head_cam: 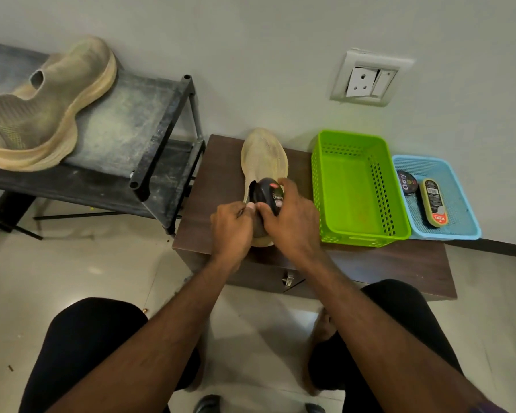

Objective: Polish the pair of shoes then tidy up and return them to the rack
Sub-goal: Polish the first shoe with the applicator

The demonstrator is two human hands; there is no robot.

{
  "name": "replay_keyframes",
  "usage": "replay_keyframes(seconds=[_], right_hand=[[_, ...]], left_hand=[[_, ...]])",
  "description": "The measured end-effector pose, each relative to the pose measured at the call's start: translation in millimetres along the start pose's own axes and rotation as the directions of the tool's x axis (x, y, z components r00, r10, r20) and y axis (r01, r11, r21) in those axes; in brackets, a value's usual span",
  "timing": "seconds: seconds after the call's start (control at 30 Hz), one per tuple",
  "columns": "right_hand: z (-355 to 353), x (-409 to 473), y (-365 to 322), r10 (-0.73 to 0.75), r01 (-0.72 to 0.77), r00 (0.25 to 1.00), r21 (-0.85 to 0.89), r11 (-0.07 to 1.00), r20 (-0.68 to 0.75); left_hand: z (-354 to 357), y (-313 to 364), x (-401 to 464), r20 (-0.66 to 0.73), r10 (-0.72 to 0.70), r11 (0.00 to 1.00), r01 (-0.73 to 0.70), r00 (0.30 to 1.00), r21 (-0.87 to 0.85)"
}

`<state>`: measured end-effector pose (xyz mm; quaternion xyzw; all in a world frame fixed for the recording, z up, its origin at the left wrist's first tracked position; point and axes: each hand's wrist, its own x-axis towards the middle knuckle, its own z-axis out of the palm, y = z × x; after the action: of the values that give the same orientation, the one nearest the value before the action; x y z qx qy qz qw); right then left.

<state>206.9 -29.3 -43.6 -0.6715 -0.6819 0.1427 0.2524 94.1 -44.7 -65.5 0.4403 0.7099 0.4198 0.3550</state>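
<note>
Two shoes (264,156) (46,111), two baskets (355,186) (447,204), two hands (231,226) (292,222) gripping polish tin (268,193).

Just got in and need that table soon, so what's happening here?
A person is seated at the low brown table, holding a black Cherry polish container in both hands, right hand around it, left hand at its end. One beige shoe lies on the table; the other shoe sits on the rack. The green basket holds nothing; the blue basket holds polish supplies.
</note>
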Motion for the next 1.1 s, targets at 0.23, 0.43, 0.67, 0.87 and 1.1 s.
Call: replay_keyframes(seconds=[0.23,0.43,0.67,0.87,1.1], right_hand=[[-26.9,13.1,12.5,0.178,-0.161,0.982,0.206,0.965,-0.067],[-5.0,0.6,-3.7,0.142,-0.142,0.99,0.249,0.958,0.02],[-0.8,23.4,9.7,0.064,-0.038,0.993,0.254,0.967,-0.098],[-21.8,-0.2,11.7,0.069,-0.072,0.997,0.29,0.954,0.022],[-7.4,-19.5,14.1,-0.004,-0.004,0.991,0.062,0.998,0.131]], left_hand=[[-4.4,0.9,0.8,-0.004,-0.029,0.999,0.029,1.0,-0.045],[2.1,3.4,0.1,0.009,0.002,1.0,-0.001,1.0,-0.014],[0.9,3.6,-1.7,0.028,0.119,0.989,-0.121,0.992,0.085],[-14.8,-0.5,4.4,0.03,0.224,0.944,-0.224,0.974,0.244],[-4.9,-6.1,-10.1,-0.041,0.189,0.955,-0.174,0.981,0.24]])
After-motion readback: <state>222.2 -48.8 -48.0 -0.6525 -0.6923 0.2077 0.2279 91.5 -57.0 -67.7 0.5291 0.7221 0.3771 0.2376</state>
